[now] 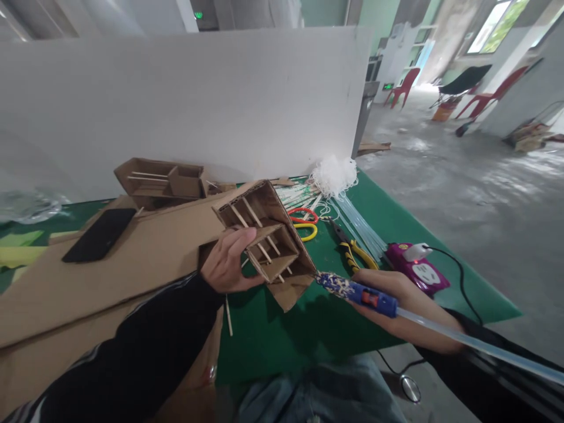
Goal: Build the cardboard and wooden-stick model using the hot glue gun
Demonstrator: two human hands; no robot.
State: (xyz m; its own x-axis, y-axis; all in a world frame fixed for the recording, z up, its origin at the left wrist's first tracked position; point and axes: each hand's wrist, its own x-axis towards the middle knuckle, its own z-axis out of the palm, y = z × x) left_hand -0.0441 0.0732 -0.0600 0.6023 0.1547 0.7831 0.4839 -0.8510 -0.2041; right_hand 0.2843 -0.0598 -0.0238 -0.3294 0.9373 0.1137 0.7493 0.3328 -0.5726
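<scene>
My left hand (230,258) is closed on a small cardboard box (286,258) with compartments, holding it tilted above the table. Thin wooden sticks (251,211) run across its openings. In my right hand (405,294) is a blue hot glue gun (374,298), its nozzle end crusted with bits. The tip is at the box's lower right edge; whether it touches I cannot tell. A long clear glue stick (476,341) sticks out of the gun's back. One loose wooden stick (229,316) lies below my left hand.
Beyond the box lie scissors (311,232), pliers (352,249), clear glue sticks (359,226) and a white string bundle (335,175). A purple power strip (418,267) sits at right. Cardboard sheets (110,282), a black phone (100,235) and another cardboard box (163,179) are at left.
</scene>
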